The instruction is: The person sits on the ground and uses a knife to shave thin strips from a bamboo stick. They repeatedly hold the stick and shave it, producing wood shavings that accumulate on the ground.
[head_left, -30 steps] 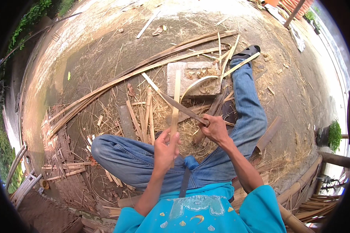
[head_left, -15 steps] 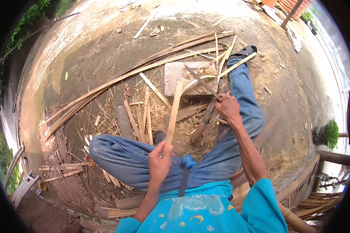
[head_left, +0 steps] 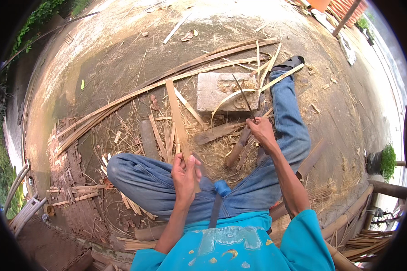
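Observation:
My left hand (head_left: pixel 185 176) is closed around a flat pale bamboo strip (head_left: pixel 177 115) near its lower end. The strip stands up between thumb and fingers and leans left at the top. In my right hand (head_left: pixel 262 133) is a knife (head_left: pixel 243 93). Its narrow dark blade points away from me and slightly left, seen nearly edge-on, and the handle is mostly hidden by my fingers. Beyond the hands sits a pale stone block (head_left: pixel 208 95) with shavings on top. Strip and blade are apart.
Long bamboo strips (head_left: pixel 135 92) lie across the ground left of the block. Thin shavings (head_left: pixel 208 158) and short offcuts litter the ground between my legs. A dark flat slat (head_left: pixel 219 132) lies before the block. Bamboo poles (head_left: pixel 348 210) are at the right.
The bamboo strip has swung from leaning right to leaning left, and my left-hand fingers have shifted on it. The knife has turned more upright, its blade now showing thinner. My right hand moved slightly nearer.

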Demonstrator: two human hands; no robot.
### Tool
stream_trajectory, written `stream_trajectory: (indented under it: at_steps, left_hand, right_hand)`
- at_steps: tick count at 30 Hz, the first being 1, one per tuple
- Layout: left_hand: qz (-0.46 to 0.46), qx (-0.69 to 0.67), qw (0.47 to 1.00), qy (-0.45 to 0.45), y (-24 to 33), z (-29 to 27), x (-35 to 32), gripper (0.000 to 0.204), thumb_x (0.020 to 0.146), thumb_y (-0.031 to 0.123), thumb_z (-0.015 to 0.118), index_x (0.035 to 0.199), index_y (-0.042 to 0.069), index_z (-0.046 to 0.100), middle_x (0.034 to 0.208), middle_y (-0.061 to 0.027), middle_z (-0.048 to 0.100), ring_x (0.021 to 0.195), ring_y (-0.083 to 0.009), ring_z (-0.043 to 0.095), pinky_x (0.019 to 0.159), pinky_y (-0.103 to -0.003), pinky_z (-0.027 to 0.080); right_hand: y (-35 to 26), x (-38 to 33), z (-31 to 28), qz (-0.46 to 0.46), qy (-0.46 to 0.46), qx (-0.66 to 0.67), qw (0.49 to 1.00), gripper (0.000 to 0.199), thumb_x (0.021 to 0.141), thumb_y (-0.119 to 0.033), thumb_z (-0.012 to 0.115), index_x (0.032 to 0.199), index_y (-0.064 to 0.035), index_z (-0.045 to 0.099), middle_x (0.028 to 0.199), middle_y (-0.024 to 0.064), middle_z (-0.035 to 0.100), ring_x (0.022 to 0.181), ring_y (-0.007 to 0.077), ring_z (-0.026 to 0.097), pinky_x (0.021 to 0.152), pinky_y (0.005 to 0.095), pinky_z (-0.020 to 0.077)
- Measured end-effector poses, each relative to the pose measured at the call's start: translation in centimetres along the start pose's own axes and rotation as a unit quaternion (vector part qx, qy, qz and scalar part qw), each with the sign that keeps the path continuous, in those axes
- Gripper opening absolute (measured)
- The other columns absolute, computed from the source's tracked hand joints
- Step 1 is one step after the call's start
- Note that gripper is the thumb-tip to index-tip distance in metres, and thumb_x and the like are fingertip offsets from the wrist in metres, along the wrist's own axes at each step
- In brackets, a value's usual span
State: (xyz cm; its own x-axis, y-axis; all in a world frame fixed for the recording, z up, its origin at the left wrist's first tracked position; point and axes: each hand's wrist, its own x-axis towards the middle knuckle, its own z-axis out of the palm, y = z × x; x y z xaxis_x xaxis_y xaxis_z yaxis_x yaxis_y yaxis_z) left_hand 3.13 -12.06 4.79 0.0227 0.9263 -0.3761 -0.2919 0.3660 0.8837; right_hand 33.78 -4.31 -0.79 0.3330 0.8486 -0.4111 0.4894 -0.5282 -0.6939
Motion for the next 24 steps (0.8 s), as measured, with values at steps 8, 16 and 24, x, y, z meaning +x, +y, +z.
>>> stream_trajectory:
  at_steps: [8,16,24]
  left_hand:
    - [0.072,-0.229,0.97,0.032,-3.4,2.9,8.0,0.028,0.109,0.022,0.052,0.133,0.012,0.04,0.139,-0.0183,0.055,0.118,-0.0313,0.064,0.101,-0.043,0.055]
    - [0.109,-0.063,0.992,0.028,7.4,-3.5,12.5,0.047,0.106,0.031,0.058,0.143,0.004,0.045,0.126,-0.0182,0.067,0.109,-0.0239,0.07,0.094,-0.041,0.06]
    - [0.139,0.053,0.979,0.136,5.1,-4.6,12.1,0.032,0.105,0.018,0.06,0.133,0.003,0.058,0.115,-0.0171,0.071,0.103,-0.0246,0.073,0.084,-0.038,0.065]
  right_hand:
    - [-4.3,-10.2,9.4,0.041,-0.188,0.296,0.936,0.042,0.092,-0.043,0.077,0.108,-0.0046,0.075,0.061,-0.0027,0.052,0.055,0.0069,0.045,0.051,0.0271,0.0335]
    - [-1.0,-6.8,9.5,-0.007,-0.149,0.227,0.962,0.033,0.091,-0.036,0.078,0.102,-0.0052,0.075,0.073,0.0026,0.066,0.068,0.0101,0.054,0.06,0.0313,0.042]
    - [-0.7,-7.0,12.1,-0.005,-0.079,0.11,0.991,0.044,0.091,-0.035,0.075,0.118,-0.0005,0.073,0.074,0.0179,0.07,0.073,0.0239,0.069,0.068,0.0399,0.0521]
